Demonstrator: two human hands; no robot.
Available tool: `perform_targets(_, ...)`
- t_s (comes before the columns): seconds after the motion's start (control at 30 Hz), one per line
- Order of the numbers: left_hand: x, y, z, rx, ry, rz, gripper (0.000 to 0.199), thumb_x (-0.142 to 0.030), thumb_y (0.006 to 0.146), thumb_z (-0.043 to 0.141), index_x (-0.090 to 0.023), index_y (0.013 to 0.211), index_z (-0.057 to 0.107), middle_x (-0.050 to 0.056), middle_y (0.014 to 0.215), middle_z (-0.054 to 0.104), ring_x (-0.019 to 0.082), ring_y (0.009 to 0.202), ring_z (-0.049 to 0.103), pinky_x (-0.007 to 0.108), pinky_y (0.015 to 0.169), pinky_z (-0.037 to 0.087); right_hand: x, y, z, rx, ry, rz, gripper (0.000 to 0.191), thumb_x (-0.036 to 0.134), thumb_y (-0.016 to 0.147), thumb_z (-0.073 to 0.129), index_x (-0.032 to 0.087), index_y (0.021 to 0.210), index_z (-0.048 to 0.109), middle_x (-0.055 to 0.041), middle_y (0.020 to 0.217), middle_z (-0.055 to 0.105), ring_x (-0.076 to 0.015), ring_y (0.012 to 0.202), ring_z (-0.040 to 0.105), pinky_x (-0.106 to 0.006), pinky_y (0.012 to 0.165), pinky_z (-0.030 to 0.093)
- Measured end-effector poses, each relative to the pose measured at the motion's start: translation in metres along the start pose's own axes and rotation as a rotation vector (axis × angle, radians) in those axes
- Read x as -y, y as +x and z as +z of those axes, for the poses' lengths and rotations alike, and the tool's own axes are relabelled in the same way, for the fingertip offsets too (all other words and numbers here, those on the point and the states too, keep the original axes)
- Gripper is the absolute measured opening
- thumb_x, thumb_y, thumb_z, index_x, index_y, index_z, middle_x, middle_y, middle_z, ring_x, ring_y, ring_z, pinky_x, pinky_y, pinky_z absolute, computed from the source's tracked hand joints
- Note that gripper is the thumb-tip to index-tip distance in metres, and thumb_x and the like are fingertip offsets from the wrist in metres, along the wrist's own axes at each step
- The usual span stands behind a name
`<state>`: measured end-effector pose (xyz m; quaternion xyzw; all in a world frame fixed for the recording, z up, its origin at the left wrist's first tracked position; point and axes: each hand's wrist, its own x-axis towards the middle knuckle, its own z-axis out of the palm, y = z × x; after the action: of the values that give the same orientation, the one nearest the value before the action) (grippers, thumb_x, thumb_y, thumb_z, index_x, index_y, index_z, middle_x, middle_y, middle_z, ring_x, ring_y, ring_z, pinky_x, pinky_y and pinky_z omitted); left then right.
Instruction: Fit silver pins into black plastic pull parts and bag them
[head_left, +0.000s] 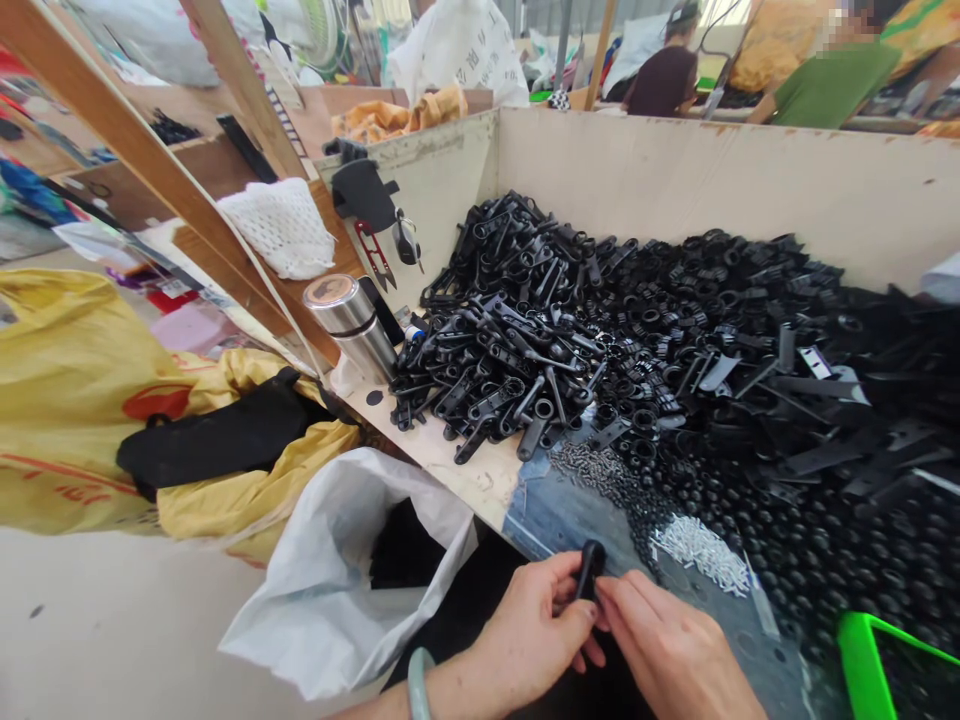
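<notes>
A small black plastic part (pixel 592 562) with a rounded top stands up between my hands at the near table edge. My left hand (pixel 529 625) is closed around it, thumb and fingers gripping its sides. The fingers of my right hand (pixel 667 635) are pinched together at the part's lower right side; what exactly lies between them is hidden. Just beyond my hands, on a blue cloth (pixel 559 505), lie a heap of small silvery pins (pixel 701 552) and a pile of tiny dark metal pieces (pixel 592 468). Many black balls (pixel 795 570) spread to the right.
Heaped black lever-like parts (pixel 495 370), black rings (pixel 675 300) and flat strips (pixel 832 440) fill the walled table. A steel flask (pixel 352 325) and red-handled snips (pixel 373 255) are at left. A white sack (pixel 300 600) gapes below; a green-rimmed container (pixel 862 660) sits at right. Two people work beyond.
</notes>
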<state>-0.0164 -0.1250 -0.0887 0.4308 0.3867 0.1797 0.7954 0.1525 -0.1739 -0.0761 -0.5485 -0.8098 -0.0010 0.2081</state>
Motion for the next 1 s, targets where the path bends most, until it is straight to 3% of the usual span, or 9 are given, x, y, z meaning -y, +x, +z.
perform_targets(0.2, 0.0, 0.001, 0.001, -0.031, 0.072, 0.04, 0.036, -0.018, 0.083, 0.054, -0.014, 0.116, 0.068, 0.003, 0.082, 0.068, 0.01, 0.056, 0.063, 0.018, 0.048, 0.046, -0.002, 0.011, -0.002, 0.035, -0.019, -0.023, 0.035, 0.016, 0.105, 0.028, 0.024, 0.08, 0.052, 0.0039, 0.063, 0.057, -0.0092, 0.048, 0.061, -0.02, 0.047, 0.042)
perform_targets(0.43, -0.002, -0.001, 0.003, -0.068, 0.146, 0.093, 0.041, -0.018, 0.086, 0.051, -0.016, 0.125, 0.065, 0.003, 0.08, 0.069, 0.013, 0.059, 0.066, 0.021, 0.052, 0.049, -0.001, 0.014, 0.0, 0.105, -0.071, -0.011, 0.027, 0.0, 0.088, 0.04, 0.024, 0.076, 0.046, 0.0042, 0.062, 0.056, -0.0102, 0.047, 0.06, -0.02, 0.047, 0.038)
perform_targets(0.63, -0.006, -0.005, 0.005, -0.073, 0.208, 0.121, 0.029, -0.024, 0.091, 0.051, -0.017, 0.115, 0.065, 0.002, 0.077, 0.067, 0.015, 0.062, 0.065, 0.024, 0.056, 0.05, 0.003, 0.018, 0.002, 0.245, -0.132, 0.062, 0.026, -0.003, 0.078, 0.055, 0.022, 0.074, 0.048, 0.0049, 0.063, 0.06, -0.01, 0.05, 0.062, -0.021, 0.048, 0.037)
perform_targets(0.8, -0.005, -0.006, 0.004, -0.047, 0.196, 0.154, 0.027, -0.03, 0.092, 0.059, -0.016, 0.114, 0.064, 0.0, 0.075, 0.065, 0.014, 0.061, 0.06, 0.025, 0.058, 0.048, 0.012, 0.022, 0.014, 0.207, -0.231, 0.087, 0.026, -0.004, 0.07, 0.064, 0.019, 0.079, 0.056, 0.0022, 0.067, 0.064, -0.0125, 0.051, 0.062, -0.024, 0.047, 0.038)
perform_targets(0.9, 0.0, -0.001, -0.005, 0.043, 0.05, 0.138, 0.04, -0.024, 0.083, 0.071, -0.017, 0.122, 0.063, 0.004, 0.091, 0.072, 0.017, 0.074, 0.064, 0.025, 0.065, 0.049, 0.02, 0.016, 0.02, 0.169, -0.303, 0.046, 0.022, 0.002, 0.075, 0.068, 0.017, 0.085, 0.057, -0.0012, 0.072, 0.066, -0.0154, 0.057, 0.064, -0.027, 0.048, 0.04)
perform_targets(1.0, 0.003, 0.007, -0.017, 0.139, -0.105, 0.086, 0.052, -0.018, 0.073, 0.08, -0.017, 0.123, 0.065, 0.009, 0.107, 0.074, 0.024, 0.103, 0.067, 0.029, 0.085, 0.052, 0.027, 0.003, 0.024, 0.126, -0.353, 0.002, 0.021, 0.008, 0.08, 0.069, 0.016, 0.095, 0.056, -0.0018, 0.079, 0.066, -0.0167, 0.062, 0.063, -0.029, 0.047, 0.038)
